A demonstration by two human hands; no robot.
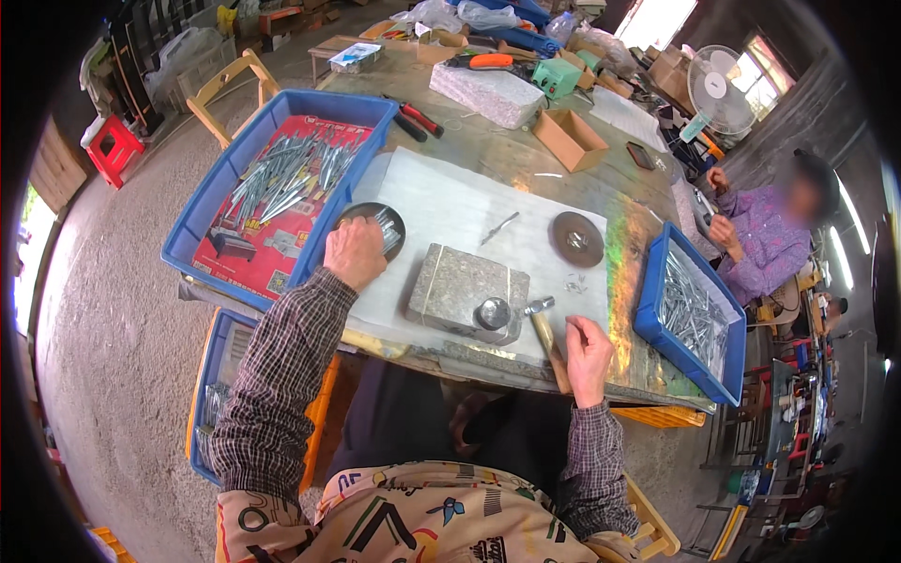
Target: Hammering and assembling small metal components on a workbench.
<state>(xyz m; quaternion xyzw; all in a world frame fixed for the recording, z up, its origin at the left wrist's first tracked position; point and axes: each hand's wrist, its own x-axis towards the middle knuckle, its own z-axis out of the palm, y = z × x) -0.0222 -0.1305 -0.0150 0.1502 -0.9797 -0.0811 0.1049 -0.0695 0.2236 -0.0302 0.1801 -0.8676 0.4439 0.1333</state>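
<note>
My left hand (355,251) reaches over the near left side of a dark round dish (402,246) that holds slim silvery metal pieces (387,225). Its fingers curl down, and whatever they pinch is hidden. Beside the hammer (546,345), my right hand (588,357) is raised with thumb and fingertips together; anything between them is too small to name. The hammer leans with its head by a stone block (460,281) strapped with bands. A round metal piece (492,313) sits on that block. Behind the block, a thin metal rod (500,227) lies on white sheeting (441,188).
Blue trays of metal pieces stand left (178,246) and right (728,380). A second brown dish (565,242) holds small bits. Farther back are pliers (420,120), a cardboard box (571,141) and a foam-like block (483,92). Another person (770,235) works at right.
</note>
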